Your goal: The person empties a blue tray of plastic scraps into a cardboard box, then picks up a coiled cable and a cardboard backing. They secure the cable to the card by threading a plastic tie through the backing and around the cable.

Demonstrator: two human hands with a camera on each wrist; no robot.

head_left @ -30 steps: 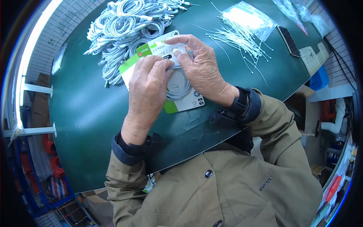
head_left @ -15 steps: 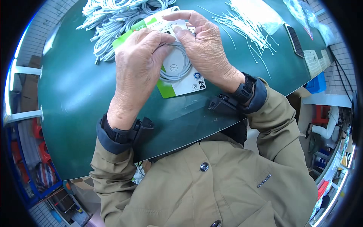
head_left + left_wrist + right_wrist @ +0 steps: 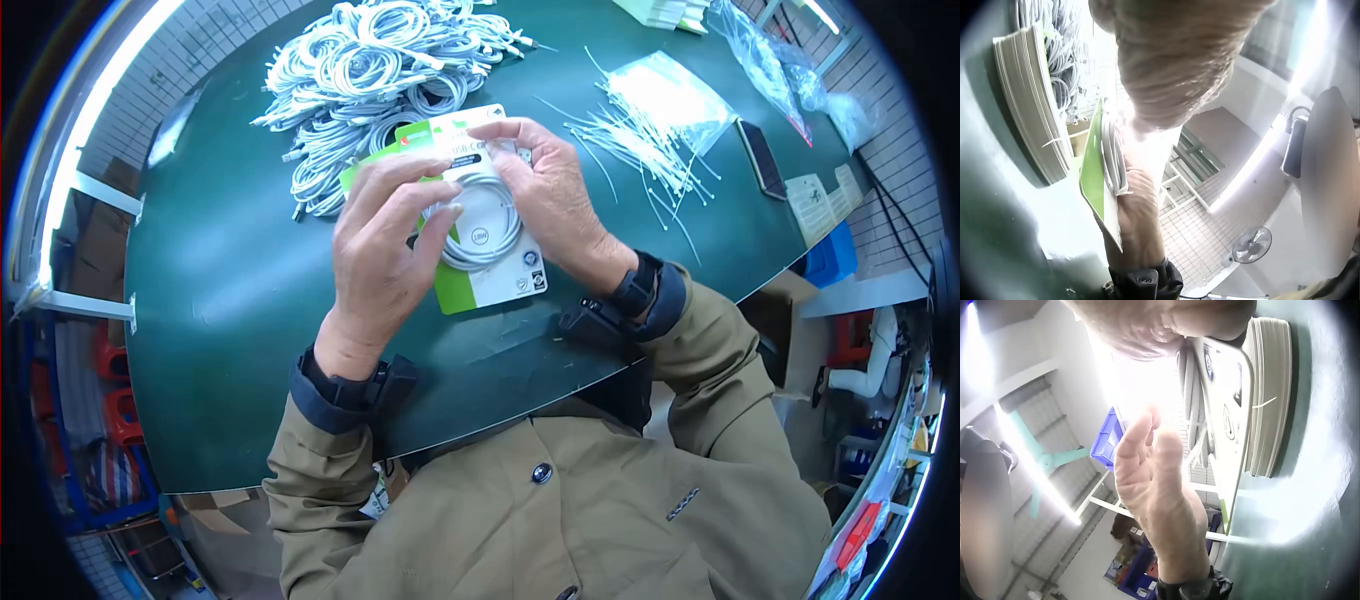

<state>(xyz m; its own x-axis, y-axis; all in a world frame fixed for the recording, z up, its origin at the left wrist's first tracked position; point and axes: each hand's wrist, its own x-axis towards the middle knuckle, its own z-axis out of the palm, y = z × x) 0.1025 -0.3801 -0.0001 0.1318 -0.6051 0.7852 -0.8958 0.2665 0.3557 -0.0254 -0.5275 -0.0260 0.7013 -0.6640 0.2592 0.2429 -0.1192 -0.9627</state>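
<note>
A green-and-white packaging card (image 3: 458, 293) printed with USB-C and 18W stands tilted over the table in the head view. On its front lies a coiled white cable (image 3: 480, 262). My right hand (image 3: 562, 192) holds the card's upper right part, thumb on the front face. Beside the coil's left side, my left hand (image 3: 382, 240) has its fingers loosely extended and thumb apart, overlapping the card in this view. In the right wrist view the left hand (image 3: 1166, 494) shows nothing in its grasp. A stack of cards (image 3: 1030, 103) lies under the card in the left wrist view.
A big heap of coiled white cables (image 3: 385, 75) covers the back left of the green table (image 3: 230, 300). White zip ties (image 3: 640, 145) spill from a clear plastic bag (image 3: 685, 95) at the right. Farther right are a phone (image 3: 763, 160) and a paper sheet (image 3: 815, 205).
The left hand's fingertips, earlier closed together at the coil's top, have spread and drawn off to the left. The right hand keeps its hold on the card. The head view has shifted.
</note>
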